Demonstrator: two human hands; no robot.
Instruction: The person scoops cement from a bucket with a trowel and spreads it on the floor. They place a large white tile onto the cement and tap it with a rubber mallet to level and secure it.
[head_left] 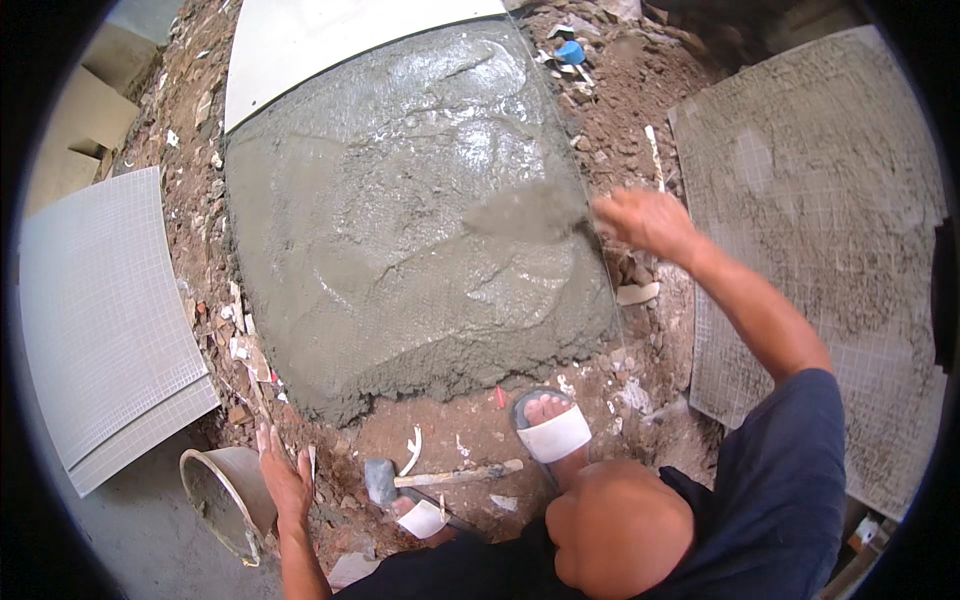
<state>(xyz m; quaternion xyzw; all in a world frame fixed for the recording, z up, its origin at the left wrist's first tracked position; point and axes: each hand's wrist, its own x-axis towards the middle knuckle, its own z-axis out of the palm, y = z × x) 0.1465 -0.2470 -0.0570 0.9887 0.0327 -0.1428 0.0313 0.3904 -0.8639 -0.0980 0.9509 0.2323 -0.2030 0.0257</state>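
The R hand [650, 222] was curled tight around the handle of a trowel [525, 213]; this handle was mostly hidden & the blade was blurred. The blade was at the R part of the wet mortar [400, 285], a grey, uneven bed; whether it pressed into the surface, I could not tell. The L hand [287, 475] had its fingers stretched & thumb apart, just beside a bucket [252, 478] w/ grey residue inside; contact w/ the rim was unclear. Near this hand, on the soil, lay a mallet [380, 482] w/ dark head, close to the sandals [555, 435]. Further out, on the L, pale tiles [110, 310] were stacked, grid side up; on the R was a big panel [810, 220], crusted w/ mortar. At the far end, a white tile [340, 45] bordered the bed, & a small blue piece [568, 52] lay in rubble to its R.
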